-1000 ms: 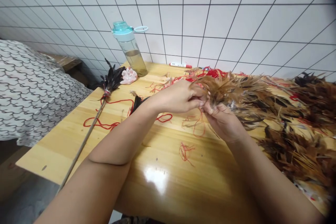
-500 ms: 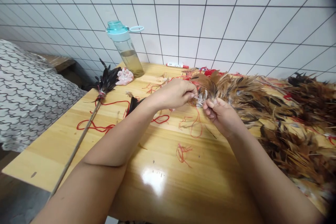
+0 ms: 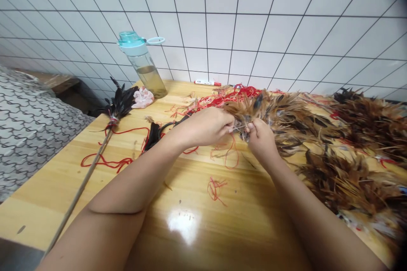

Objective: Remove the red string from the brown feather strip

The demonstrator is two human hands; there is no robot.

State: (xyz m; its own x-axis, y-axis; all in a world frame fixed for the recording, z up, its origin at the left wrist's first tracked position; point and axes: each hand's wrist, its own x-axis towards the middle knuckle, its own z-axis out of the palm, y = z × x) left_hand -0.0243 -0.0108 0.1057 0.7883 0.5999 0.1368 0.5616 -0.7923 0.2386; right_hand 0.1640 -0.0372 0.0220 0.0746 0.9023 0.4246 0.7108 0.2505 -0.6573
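Note:
My left hand (image 3: 208, 127) and my right hand (image 3: 260, 139) meet over the middle of a yellow wooden table (image 3: 197, 216). Both are pinched shut on the quill end of a bunch of brown feathers (image 3: 280, 112), which fans out to the right. Thin red thread (image 3: 227, 154) hangs in loops below my fingers onto the table. More strung brown feathers (image 3: 352, 178) lie heaped along the right side.
A thin stick tipped with black feathers (image 3: 116, 108) lies diagonally on the left, with red thread (image 3: 104, 161) beside it. A water bottle (image 3: 143, 65), a pink cloth (image 3: 143, 97) and a marker (image 3: 208, 83) stand by the tiled wall. A patterned fabric (image 3: 28, 123) lies left of the table.
My hands have lowered slightly and moved closer together on the feather bunch, which has dropped toward the table. The view has shifted a little to the right.

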